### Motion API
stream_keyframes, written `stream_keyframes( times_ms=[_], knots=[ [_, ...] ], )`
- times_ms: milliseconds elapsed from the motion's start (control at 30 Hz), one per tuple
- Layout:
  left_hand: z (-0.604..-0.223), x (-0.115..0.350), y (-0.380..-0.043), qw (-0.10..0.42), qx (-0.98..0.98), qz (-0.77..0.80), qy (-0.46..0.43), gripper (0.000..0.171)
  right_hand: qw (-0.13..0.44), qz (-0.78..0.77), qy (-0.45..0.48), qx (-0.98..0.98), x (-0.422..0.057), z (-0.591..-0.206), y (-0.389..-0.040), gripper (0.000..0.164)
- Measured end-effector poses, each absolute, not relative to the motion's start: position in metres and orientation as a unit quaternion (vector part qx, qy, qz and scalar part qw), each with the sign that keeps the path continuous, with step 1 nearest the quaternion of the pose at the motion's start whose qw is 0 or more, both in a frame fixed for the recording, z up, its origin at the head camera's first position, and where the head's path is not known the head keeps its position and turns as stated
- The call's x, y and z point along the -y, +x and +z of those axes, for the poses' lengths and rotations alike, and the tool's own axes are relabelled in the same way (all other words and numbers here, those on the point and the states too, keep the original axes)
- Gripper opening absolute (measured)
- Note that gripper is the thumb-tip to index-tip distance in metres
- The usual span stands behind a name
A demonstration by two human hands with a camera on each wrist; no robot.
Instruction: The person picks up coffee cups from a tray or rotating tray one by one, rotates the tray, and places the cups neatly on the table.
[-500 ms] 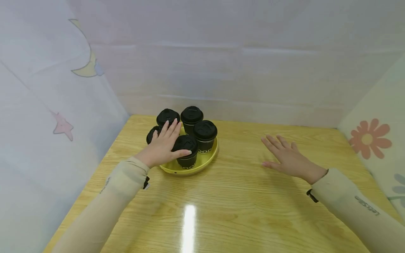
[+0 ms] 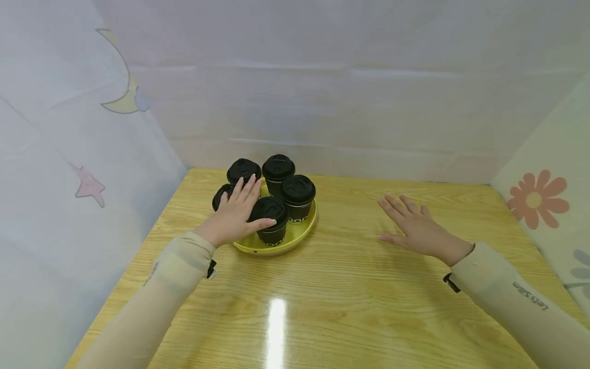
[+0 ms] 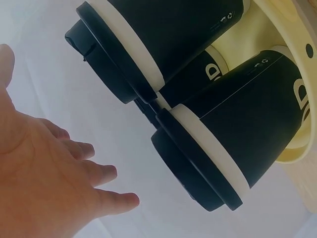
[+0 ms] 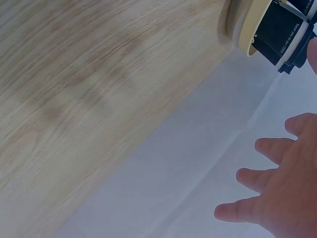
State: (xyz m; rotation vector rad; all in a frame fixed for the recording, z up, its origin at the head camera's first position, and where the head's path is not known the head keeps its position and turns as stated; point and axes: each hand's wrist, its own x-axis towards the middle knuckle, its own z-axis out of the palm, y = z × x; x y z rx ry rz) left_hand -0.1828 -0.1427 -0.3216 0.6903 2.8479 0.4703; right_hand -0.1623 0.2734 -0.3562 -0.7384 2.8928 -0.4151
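Note:
Several black paper cups with black lids (image 2: 298, 189) stand upright in a round yellow tray (image 2: 301, 237) on the left part of the table. Over them hovers my left hand (image 2: 232, 218), fingers straight and spread, thumb stretched above the lid of the front cup (image 2: 271, 233). A gap shows between its fingers and the cup lids (image 3: 185, 171) in the left wrist view. Part of the left-side cups is hidden beneath it. My right hand (image 2: 417, 230) hangs above the bare wood to the right, its fingers straight and holding nothing.
The wooden table (image 2: 341, 292) reaches back to a pale cloth backdrop (image 2: 322, 102). Cloth also hangs along the left and right sides, with a printed flower (image 2: 536, 200) on the right one. Both forearms wear pale sleeves.
Almost nothing differs. Both hands keep their pose, and the whole scene, cups and tray included, sits a few pixels further left in the head view.

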Motion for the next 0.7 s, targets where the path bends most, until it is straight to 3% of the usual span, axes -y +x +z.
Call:
stream_keyframes(
  times_ms=[700],
  knots=[
    [-0.337,0.16,-0.18,0.051,-0.956,0.205,0.203,0.089,0.057,-0.151,-0.243,-0.956,-0.268,-0.359,-0.167,0.085]
  ],
)
